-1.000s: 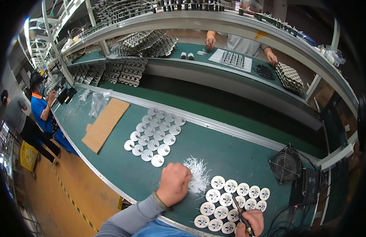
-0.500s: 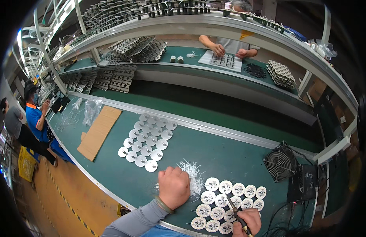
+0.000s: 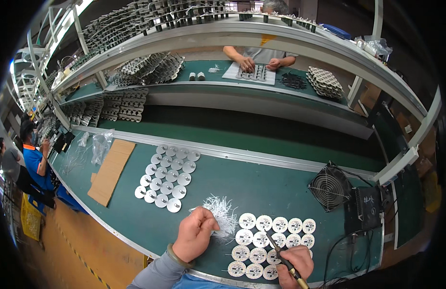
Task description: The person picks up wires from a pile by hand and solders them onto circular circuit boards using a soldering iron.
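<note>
Several round white circuit boards (image 3: 247, 221) lie in rows on the green bench in front of me. My right hand (image 3: 296, 264) is closed round a soldering iron (image 3: 284, 260), its tip over the boards in the second row from the far side. Left of the boards is a loose pile of short white wires (image 3: 222, 213). My left hand (image 3: 196, 234) hovers at that pile's near-left side, thumb and fingers pinched together. What the pinch holds, if anything, cannot be made out. The right hand and iron cover some boards at the near right.
Silver discs (image 3: 174, 205) with small posts stand in rows further left, beside a cardboard strip (image 3: 111, 172) and clear plastic bags (image 3: 102, 147). A black fan (image 3: 330, 187) and a dark box (image 3: 367, 206) with cables occupy the right. Across the raised shelf, a co-worker's hands (image 3: 247, 63) handle parts.
The whole view has shifted slightly. My left hand has turned from a fist with its back showing, so the pinched thumb and fingers now show. My right hand still grips the soldering iron over the boards.
</note>
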The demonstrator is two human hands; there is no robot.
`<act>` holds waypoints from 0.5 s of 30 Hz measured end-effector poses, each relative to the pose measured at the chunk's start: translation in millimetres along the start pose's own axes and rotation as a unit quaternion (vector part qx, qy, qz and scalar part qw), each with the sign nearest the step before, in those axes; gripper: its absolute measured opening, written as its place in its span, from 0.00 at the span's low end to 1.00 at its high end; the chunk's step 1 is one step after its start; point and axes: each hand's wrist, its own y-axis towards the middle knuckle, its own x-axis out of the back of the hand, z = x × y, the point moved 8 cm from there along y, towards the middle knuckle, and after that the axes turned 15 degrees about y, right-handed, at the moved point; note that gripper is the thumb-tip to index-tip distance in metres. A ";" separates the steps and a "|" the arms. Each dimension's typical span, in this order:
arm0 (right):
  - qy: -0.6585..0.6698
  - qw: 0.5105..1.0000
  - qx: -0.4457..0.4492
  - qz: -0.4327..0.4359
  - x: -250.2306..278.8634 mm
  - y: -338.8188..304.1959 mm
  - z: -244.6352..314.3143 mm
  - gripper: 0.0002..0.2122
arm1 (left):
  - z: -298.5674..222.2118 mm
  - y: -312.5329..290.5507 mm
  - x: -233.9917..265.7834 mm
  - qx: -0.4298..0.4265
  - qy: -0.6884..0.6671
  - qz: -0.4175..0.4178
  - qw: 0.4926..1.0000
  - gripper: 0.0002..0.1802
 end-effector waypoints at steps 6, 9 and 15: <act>-0.009 0.998 0.048 -0.048 9.3 23.2 22.4 0.14 | -9.1 -8.1 -36.4 0.091 -0.282 0.172 0.939 0.03; -0.016 0.973 -0.224 -0.059 5.7 27.5 -9.5 0.12 | -16.9 -18.1 -54.7 0.125 -0.309 0.243 0.911 0.02; -0.091 0.981 -0.174 0.001 -28.8 58.7 -1.2 0.16 | -36.5 -36.8 -74.6 0.073 -0.220 0.318 0.920 0.03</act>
